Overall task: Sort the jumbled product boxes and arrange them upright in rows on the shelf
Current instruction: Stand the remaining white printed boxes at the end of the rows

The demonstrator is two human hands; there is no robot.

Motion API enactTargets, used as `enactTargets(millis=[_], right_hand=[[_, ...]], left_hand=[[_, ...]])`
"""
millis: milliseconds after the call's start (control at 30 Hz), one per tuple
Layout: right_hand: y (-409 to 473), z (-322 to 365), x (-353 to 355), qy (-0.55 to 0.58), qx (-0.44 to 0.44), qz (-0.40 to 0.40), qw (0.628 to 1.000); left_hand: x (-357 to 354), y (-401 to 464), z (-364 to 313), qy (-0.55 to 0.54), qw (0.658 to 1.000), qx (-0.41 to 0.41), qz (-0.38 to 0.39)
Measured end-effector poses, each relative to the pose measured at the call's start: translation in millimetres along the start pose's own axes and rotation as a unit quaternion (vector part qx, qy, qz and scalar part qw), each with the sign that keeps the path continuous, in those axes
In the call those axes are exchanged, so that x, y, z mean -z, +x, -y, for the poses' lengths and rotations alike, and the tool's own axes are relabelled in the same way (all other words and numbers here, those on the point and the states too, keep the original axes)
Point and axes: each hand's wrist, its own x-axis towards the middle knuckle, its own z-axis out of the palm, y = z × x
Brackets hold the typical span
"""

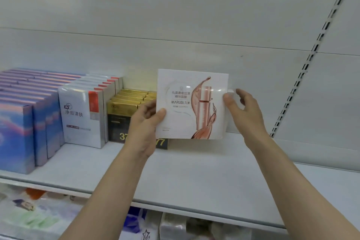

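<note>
A white square box [187, 107] with a rose-gold bottle print stands upright above the white shelf [185, 173], facing me. My left hand [145, 122] grips its left edge, thumb on the front face. My right hand [244, 107] is at its right edge, thumb against the side and fingers loosely curved behind. To the left stand rows of blue-and-pink boxes [17, 136], silver-white boxes [83, 119] and black-and-gold boxes [124, 115], all upright. The held box hides part of the gold row.
The shelf's white back panel [175, 25] rises behind. A slotted upright rail [311, 52] runs along the right. Bare shelf surface lies to the right of the held box. Below the shelf edge, jumbled packets [39, 216] lie on a lower level.
</note>
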Motion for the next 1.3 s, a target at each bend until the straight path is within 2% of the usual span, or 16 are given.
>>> enactTargets(millis=[100,267,367,433,533,600,700,800,867,967,1033,1167,1300], right_hand=[[1,-1,3,0.043,-0.032,0.040,0.998],[-5,0,5,0.051,0.000,0.030,0.998],[-9,2,4,0.090,-0.017,0.073,0.993],[-9,2,5,0.145,-0.047,0.103,0.983],[-5,1,18,0.197,-0.074,0.091,0.973],[-2,-2,30,0.201,-0.081,0.063,0.974],[-1,-16,41,0.192,-0.101,0.022,0.976],[-3,-28,33,0.162,-0.107,0.022,0.981],[-3,-31,20,0.132,-0.096,0.016,0.986],[-1,-35,-1,0.094,-0.068,-0.006,0.993],[0,-38,-13,0.063,-0.056,-0.025,0.996],[-5,-45,-28,0.026,-0.050,-0.065,0.996],[-8,-48,-35,0.035,-0.076,-0.045,0.995]], left_hand=[[-7,2,7,0.011,1.000,0.010,-0.003],[1,5,11,0.022,0.999,0.027,-0.004],[3,4,9,0.021,0.999,0.038,0.004],[0,0,7,0.033,0.999,0.032,0.021],[-4,-2,1,0.108,0.992,-0.020,0.064],[-1,3,-5,0.247,0.961,-0.119,0.047],[17,17,-10,0.477,0.844,-0.245,-0.022],[36,30,-5,0.586,0.773,-0.241,-0.022],[45,36,1,0.626,0.741,-0.243,-0.001],[55,41,8,0.646,0.711,-0.276,0.008],[57,42,10,0.649,0.704,-0.288,0.005],[55,42,12,0.644,0.709,-0.287,-0.006],[55,40,12,0.639,0.714,-0.285,-0.009]])
